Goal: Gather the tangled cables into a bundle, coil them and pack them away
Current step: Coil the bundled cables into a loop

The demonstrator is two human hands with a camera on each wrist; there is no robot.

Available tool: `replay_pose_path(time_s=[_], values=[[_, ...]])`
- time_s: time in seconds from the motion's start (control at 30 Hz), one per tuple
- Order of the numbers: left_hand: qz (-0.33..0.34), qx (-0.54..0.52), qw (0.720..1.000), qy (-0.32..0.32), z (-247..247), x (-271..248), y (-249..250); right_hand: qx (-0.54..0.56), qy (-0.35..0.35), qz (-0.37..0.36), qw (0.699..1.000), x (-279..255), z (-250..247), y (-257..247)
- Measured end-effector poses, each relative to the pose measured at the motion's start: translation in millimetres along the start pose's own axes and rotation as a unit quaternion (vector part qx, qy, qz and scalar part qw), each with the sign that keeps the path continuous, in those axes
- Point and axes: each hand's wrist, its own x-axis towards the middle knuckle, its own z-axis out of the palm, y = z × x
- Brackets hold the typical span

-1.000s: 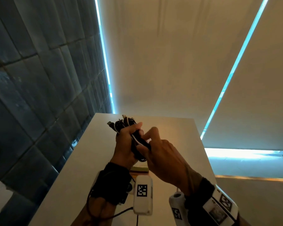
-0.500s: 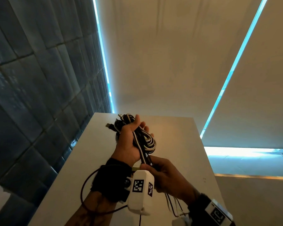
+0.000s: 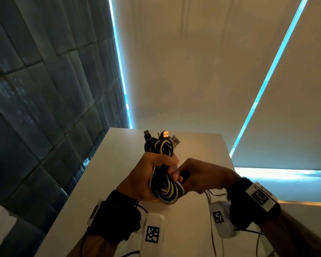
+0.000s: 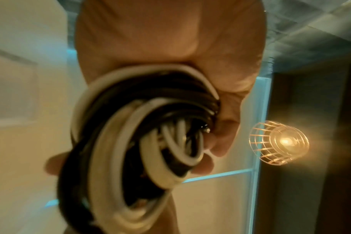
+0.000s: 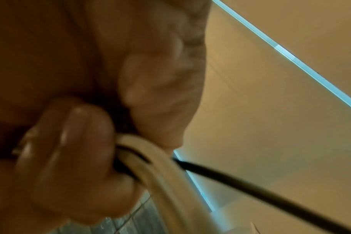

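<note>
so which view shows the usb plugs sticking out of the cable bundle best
The head view: the plugs stand clear above the bundle gripped by the left hand. The left wrist view shows only blurred coils, the right wrist view only a few strands; neither shows plugs.

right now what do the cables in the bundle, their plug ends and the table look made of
Cable bundle: black and white cords that look like smooth rubbery plastic sheathing; they bend in tight loops with a dull sheen in the left hand.
Plug ends: apparently bare metal shells, catching the light.
Table: a smooth matte pale surface, perhaps laminate; the material underneath cannot be told.
</note>
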Motion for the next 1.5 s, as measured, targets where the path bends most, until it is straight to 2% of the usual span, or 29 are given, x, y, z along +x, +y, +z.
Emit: replay_pose_path(time_s=[0.13,0.2,0.27,0.37,0.47,0.67,0.8,0.9,1.0,1.1,1.2,1.33,1.5], values=[[0.013,0.087,0.996,0.028,-4,-9,-6,-0.018,0.019,0.001,1.0,-1,-10,-5],[-0.006,0.114,0.992,0.055,-8,-11,-8,-0.055,0.02,0.012,0.998,0,-11,-9],[-0.022,0.145,0.989,0.034,-7,-14,-9,-0.074,0.027,0.019,0.997,0,-12,-15],[-0.033,0.155,0.987,-0.008,-5,-19,-8,-0.03,0.032,0.01,0.999,-3,-19,-24],[-0.007,0.102,0.994,-0.037,-4,-22,-7,0.035,0.018,0.003,0.999,-9,-32,-32],[0.07,0.001,0.998,0.001,-6,-17,-15,0.221,0.043,-0.082,0.971,-20,-45,-19],[0.055,0.027,0.997,0.037,-8,-16,-19,0.155,0.084,-0.071,0.982,-22,-40,-3],[0.039,0.038,0.996,0.073,-14,-10,-22,0.105,0.056,-0.05,0.992,-26,-35,5],[0.032,-0.009,0.996,0.087,-21,-8,-21,0.127,0.027,-0.037,0.991,-38,-32,19],[0.045,-0.081,0.992,0.086,-29,-8,-17,0.208,0.024,-0.051,0.976,-51,-28,38],[0.067,-0.152,0.984,0.07,-38,-7,-18,0.311,0.077,-0.029,0.947,-56,-19,53],[0.037,-0.165,0.985,0.04,-42,-1,-22,0.365,0.185,-0.021,0.912,-49,-5,52],[0.02,-0.127,0.987,0.097,-33,9,-23,0.405,0.306,-0.067,0.859,-31,11,22]])
